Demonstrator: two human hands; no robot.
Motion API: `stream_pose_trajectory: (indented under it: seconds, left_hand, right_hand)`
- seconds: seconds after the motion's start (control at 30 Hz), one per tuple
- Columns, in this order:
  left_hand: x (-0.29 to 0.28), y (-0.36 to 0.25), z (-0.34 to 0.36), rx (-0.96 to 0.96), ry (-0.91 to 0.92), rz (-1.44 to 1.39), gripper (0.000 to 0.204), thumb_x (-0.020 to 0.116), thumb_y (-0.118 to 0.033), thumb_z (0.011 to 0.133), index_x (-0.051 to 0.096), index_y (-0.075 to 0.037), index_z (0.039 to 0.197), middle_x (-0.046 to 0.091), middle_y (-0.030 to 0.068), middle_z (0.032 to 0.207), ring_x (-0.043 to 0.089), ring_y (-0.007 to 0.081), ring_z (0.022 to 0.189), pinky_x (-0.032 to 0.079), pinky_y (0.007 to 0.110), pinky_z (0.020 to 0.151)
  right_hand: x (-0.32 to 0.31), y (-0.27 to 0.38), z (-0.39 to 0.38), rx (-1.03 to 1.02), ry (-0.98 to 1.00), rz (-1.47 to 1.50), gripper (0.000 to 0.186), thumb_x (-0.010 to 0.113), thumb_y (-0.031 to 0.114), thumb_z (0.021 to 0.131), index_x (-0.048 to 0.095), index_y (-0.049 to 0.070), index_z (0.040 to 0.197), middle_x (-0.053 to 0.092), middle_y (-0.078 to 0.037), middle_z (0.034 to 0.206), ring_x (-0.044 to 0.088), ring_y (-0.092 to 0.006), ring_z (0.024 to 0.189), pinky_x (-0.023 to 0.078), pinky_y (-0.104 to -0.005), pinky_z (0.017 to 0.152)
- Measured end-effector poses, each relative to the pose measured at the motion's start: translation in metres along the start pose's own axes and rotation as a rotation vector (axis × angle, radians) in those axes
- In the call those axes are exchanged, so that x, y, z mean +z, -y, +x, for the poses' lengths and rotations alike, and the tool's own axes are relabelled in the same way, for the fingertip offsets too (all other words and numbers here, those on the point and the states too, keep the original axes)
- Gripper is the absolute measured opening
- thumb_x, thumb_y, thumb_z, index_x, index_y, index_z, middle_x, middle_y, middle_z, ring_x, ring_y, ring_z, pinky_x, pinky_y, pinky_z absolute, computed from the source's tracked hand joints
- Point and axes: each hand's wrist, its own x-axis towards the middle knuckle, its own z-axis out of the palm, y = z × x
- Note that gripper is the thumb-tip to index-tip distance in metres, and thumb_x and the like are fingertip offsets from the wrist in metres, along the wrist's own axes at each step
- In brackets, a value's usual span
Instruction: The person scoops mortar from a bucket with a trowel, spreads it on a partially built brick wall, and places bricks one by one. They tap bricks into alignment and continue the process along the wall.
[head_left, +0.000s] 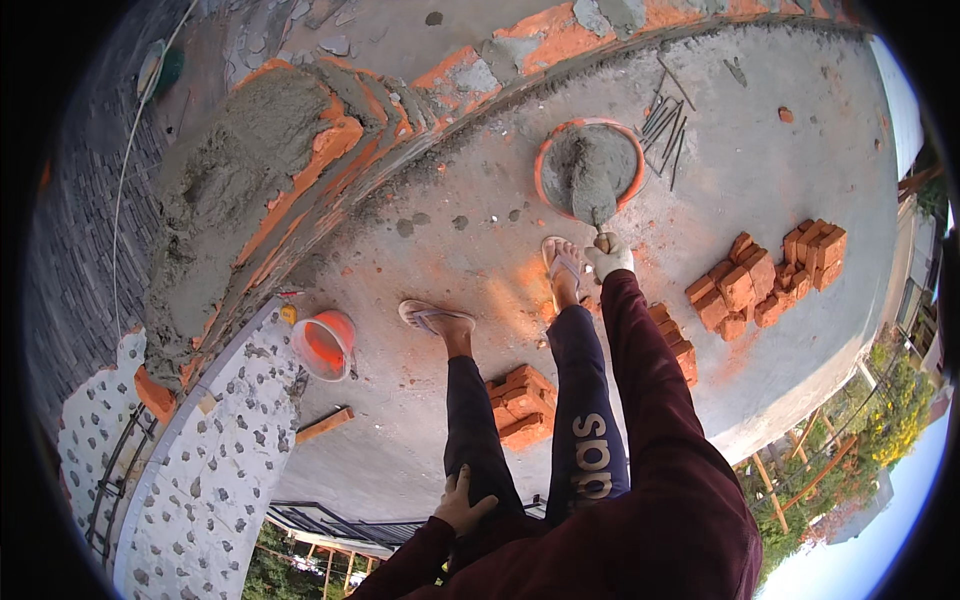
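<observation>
Right hand (609, 257), white-gloved, grips a long, grey, mortar-coated trowel (597, 209) by its handle (602, 242); blade lies over grey mortar (614, 152) in the round orange-rimmed basin (541, 178) beyond that hand; left hand (464, 503) rests, fingers spread, on dark-trousered left thigh (480, 445).

A grey-caked trowel (595, 213) extends over a round, orange-rimmed pan (540, 172) holding grey mortar (622, 158).

Mortar (615, 160) in basin (639, 168), bucket (337, 328) left
</observation>
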Motion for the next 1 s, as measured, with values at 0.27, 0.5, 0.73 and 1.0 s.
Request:
stream_pose_trajectory:
  seconds: [0.27, 0.5, 0.73, 1.0]
  left_hand:
    - [-0.014, 0.042, -0.034, 0.111, -0.101, -0.148, 0.108, 0.059, -0.074, 0.086, 0.016, -0.014, 0.165, 0.025, 0.0309, 0.163, 0.033, 0.0472, 0.148, 0.033, 0.049, 0.121]
    - [-0.055, 0.115, -0.047, 0.35, -0.319, -0.586, 0.087, 0.061, -0.054, 0.094, 0.033, -0.002, 0.159, 0.045, 0.0224, 0.156, 0.047, 0.0375, 0.142, 0.039, 0.04, 0.117]
    - [0.001, 0.254, 0.006, 0.291, -0.619, -1.18, 0.078, 0.064, -0.048, 0.095, 0.043, 0.001, 0.152, 0.056, 0.0282, 0.144, 0.055, 0.0346, 0.136, 0.042, 0.04, 0.112]
    - [0.102, 0.262, 0.005, 0.125, -0.56, -1.623, 0.077, 0.064, -0.041, 0.099, 0.035, 0.001, 0.156, 0.053, 0.0228, 0.148, 0.058, 0.0294, 0.127, 0.048, 0.041, 0.103]
  right_hand:
    - [-0.082, 0.068, -0.205, -0.337, 0.187, -0.449, 0.02, 0.074, 0.01, 0.08, 0.056, 0.004, 0.085, 0.039, -0.001, 0.061, 0.039, -0.0107, 0.057, 0.039, -0.0313, 0.054]
    - [-0.002, 0.287, -0.453, -0.626, 0.686, -1.079, 0.029, 0.075, 0.026, 0.083, 0.058, 0.005, 0.093, 0.062, -0.015, 0.071, 0.068, -0.0323, 0.069, 0.052, -0.0455, 0.066]
    - [0.143, 0.39, -0.562, -0.684, 1.271, -1.179, 0.033, 0.073, 0.027, 0.088, 0.065, 0.004, 0.11, 0.061, -0.005, 0.079, 0.062, -0.0147, 0.063, 0.05, -0.031, 0.056]
    - [0.246, 0.462, -0.481, -0.147, 1.379, -0.751, 0.024, 0.065, 0.026, 0.096, 0.061, 0.004, 0.104, 0.058, -0.003, 0.075, 0.049, -0.0104, 0.049, 0.037, -0.0278, 0.041]
